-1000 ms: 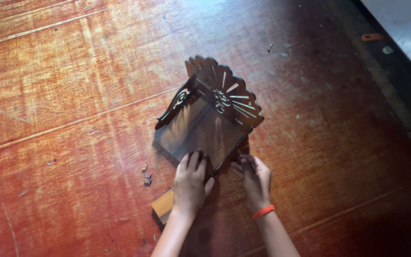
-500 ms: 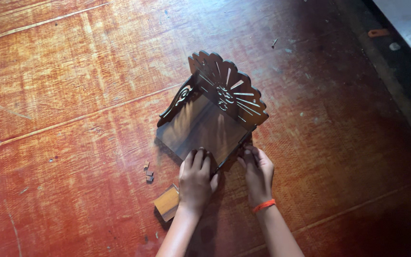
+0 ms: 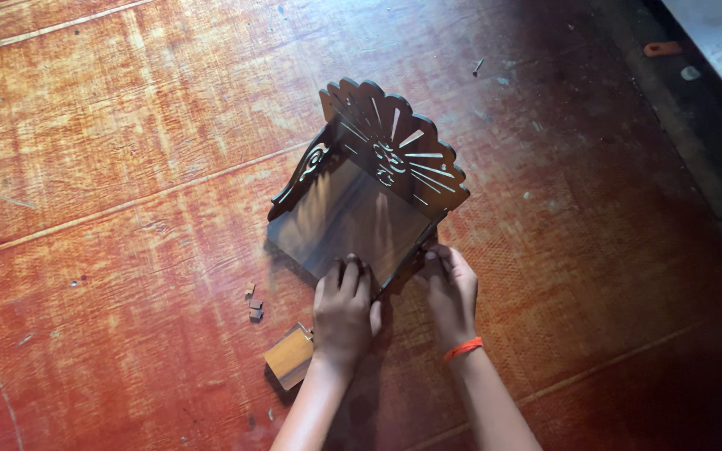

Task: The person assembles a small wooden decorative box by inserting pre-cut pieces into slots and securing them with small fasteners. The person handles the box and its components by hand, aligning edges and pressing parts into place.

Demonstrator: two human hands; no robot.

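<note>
Floor: worn red-brown wooden plank floor (image 3: 127, 125), with a darker strip and a pale ledge at the far right.
Shelf: dark brown carved wooden wall shelf with a fan-shaped cut-out back and scrolled side brackets (image 3: 361, 200), lying mid-scene on the floor, fan end far, flat panel near.
Change: over the last second the shelf has kept its place and tilt; only the view has drifted slightly, so the work sits in a holding, pressing stage.
Left hand: left hand (image 3: 344, 313) lies flat on the near edge of the panel, fingers spread and pressing down.
Right hand: right hand (image 3: 451, 292), orange band at the wrist, pinches the right side bracket's near end.
Block: small tan wooden block (image 3: 290, 357), near left of the left wrist.
Chips: tiny wood chips (image 3: 254, 307), just left of the panel.
</note>
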